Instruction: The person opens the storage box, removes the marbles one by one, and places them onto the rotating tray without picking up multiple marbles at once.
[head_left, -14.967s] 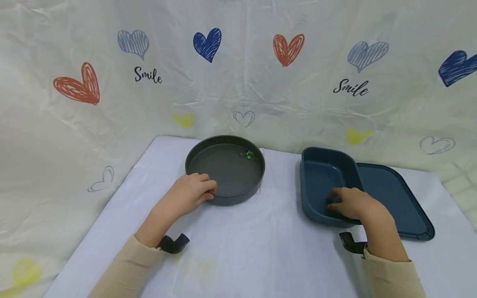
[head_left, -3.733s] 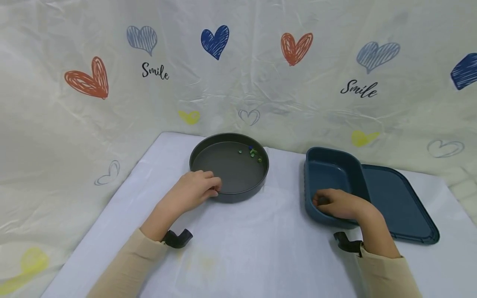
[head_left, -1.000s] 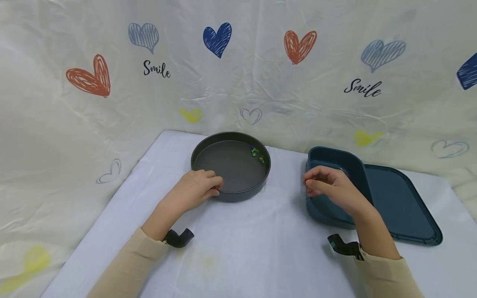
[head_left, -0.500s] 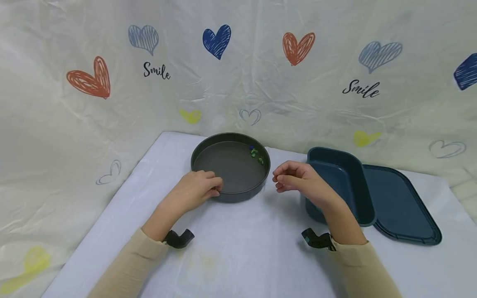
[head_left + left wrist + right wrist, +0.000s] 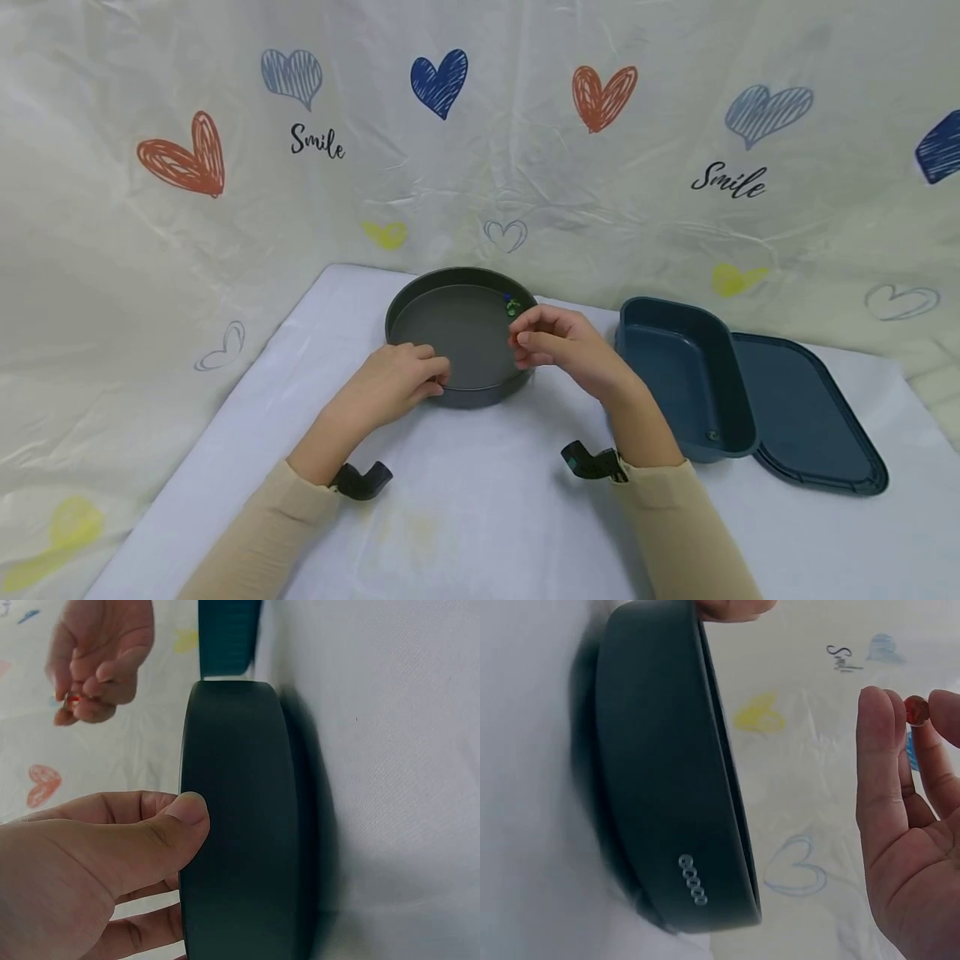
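Observation:
A dark round pan (image 5: 450,333) stands at the back of the table. My left hand (image 5: 393,383) grips its near rim, with the thumb on the outer wall in the left wrist view. My right hand (image 5: 566,346) is raised over the pan's right rim. Between thumb and fingertips it pinches a small round red marble (image 5: 916,711), which shows plainly in the right wrist view. Several green and blue marbles (image 5: 512,308) lie inside the pan by the far right wall, partly covered by my right hand. A greenish marble (image 5: 712,435) lies in the blue container (image 5: 660,367).
The blue container's lid (image 5: 817,408) lies flat on the table to its right. White cloth (image 5: 480,517) covers the table. Behind it hangs a pale sheet (image 5: 525,167) printed with hearts and "Smile".
My right hand has risen out of the blue container and moved left to the pan, pinching the red marble. A marble in the container has come into sight. My left hand stays on the rim.

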Tool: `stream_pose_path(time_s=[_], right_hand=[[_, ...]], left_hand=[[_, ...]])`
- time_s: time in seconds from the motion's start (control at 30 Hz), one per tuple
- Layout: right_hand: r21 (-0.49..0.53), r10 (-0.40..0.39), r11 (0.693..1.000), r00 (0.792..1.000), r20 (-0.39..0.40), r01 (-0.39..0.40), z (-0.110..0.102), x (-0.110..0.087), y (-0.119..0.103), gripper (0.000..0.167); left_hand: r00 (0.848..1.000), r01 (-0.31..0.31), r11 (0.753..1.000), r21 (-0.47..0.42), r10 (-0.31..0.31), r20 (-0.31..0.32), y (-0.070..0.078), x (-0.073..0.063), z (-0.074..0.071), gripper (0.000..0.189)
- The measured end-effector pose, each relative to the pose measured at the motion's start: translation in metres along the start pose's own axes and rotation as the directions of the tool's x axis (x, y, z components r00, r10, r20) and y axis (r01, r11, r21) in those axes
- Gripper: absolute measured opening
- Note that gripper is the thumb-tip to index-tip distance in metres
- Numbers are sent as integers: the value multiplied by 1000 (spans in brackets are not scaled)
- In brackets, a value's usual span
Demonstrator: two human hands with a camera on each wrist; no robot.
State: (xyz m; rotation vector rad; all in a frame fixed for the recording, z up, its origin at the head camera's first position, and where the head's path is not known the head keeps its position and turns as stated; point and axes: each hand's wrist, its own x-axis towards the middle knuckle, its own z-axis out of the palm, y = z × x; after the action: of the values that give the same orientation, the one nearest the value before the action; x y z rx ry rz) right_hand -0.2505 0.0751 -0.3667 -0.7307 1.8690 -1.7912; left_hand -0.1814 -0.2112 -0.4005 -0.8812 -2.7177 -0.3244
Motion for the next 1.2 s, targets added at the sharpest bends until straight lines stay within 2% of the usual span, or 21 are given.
stream_pose_path(time_s=[0.23,0.43,0.63,0.73,0.97,1.2], right_hand=[[64,-36,997,999,-2,36,10,17,-1,15],[115,-70,991,997,-33,73,12,33,-11,12],[195,-119,972,990,-78,132,9,36,-19,10],[207,-97,972,993,-66,108,10,35,-14,11],[151,-23,988,998,-54,31,19,42,5,11],[107,12,994,999,-29,-9,33,49,16,20]], left_hand=[[1000,-1,1000,3,1,4,-2,1,1,15],[1000,9,1000,1,-9,5,-3,-1,-1,15],[1000,14,1000,-5,-14,22,-2,-1,-3,14],[999,13,1000,0,-13,32,-2,0,-4,14],[1000,12,1000,0,-12,23,0,1,-5,15],[1000,10,1000,-9,-10,26,0,1,-5,14]])
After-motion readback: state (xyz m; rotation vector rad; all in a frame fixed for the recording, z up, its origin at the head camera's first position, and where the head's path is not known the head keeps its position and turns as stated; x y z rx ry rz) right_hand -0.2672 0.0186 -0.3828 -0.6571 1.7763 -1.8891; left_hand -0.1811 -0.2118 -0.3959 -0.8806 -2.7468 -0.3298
